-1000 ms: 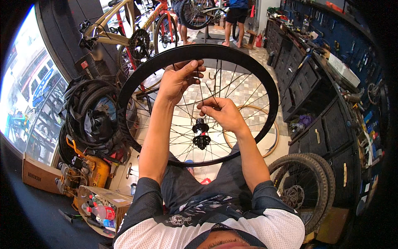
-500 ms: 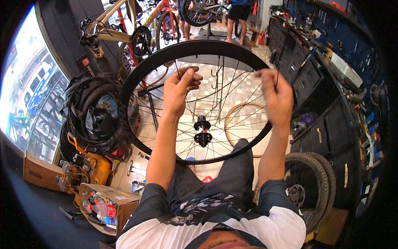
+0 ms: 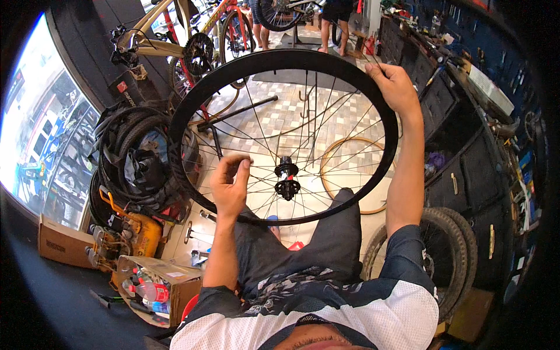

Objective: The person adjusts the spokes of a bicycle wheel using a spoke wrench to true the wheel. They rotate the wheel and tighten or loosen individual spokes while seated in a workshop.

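Bicycle Wheel (image 3: 286, 169) Over Dark Trousers (image 3: 315, 248)

Near me, the left hand (image 3: 229, 189) curls its fingers in front of the wheel's lower-left part; the right hand (image 3: 398, 90) draws its fingertips together at the upper-right edge. Whether the 2 pinch anything, I can't tell. Black tires (image 3: 125, 129) crowd left, checkered floor (image 3: 280, 119) spreads beyond, dark drawers (image 3: 481, 160) line right.

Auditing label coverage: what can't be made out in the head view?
- Head: wheel rim, lower-left stretch, behind left wrist.
- Head: whether right hand pinches something thin; too small.
- Head: co-worker above black shorts, cut by top edge.
- Head: knobby tyre, partly behind right sleeve.
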Demonstrator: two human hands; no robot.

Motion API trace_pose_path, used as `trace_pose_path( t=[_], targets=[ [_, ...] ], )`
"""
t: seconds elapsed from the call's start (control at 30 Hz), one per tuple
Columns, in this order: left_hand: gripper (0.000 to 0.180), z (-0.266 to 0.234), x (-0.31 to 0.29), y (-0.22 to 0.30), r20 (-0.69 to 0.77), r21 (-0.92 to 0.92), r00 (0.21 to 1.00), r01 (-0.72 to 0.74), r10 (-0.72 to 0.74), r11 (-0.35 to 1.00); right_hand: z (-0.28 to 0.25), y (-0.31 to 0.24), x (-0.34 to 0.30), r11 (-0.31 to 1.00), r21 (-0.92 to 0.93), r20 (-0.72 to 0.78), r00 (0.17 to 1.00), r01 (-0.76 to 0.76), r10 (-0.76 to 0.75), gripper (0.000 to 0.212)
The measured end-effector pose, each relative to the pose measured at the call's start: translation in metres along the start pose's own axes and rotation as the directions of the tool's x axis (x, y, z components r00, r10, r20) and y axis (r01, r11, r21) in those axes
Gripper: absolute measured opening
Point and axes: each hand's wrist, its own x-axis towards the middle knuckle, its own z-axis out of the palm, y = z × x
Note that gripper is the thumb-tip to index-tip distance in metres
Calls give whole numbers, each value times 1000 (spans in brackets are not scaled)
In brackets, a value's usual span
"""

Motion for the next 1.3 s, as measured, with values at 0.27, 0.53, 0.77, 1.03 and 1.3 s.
trace_pose_path(
  t=[0.27, 0.53, 0.77, 1.03, 1.3],
  targets=[
    [19, -24, 7, 1, 210, 486, 976, -60, -50, 872, 5, 21, 10, 1000, -6, 6, 1000, -4, 4, 49],
    [44, -27, 0, -24, 395, 720, 859, -69, -326, 690, 5, 30, 12, 998, 63, 11, 1000, -21, 20, 48],
    [89, -7, 34, -85, 493, 618, 647, 211, -582, 757, 5, 31, 19, 999, 30, 47, 999, -20, 19, 47],
    [54, 11, 49, -110, 647, -10, 526, 730, -552, 683, 22, -20, -36, 995, 58, -237, 969, 80, -64, 37],
    [38, 16, 55, -130, 586, -172, 529, 821, -614, 545, 65, -107, -182, 978, 115, 475, 875, -172, 98, 67]
  ],
)
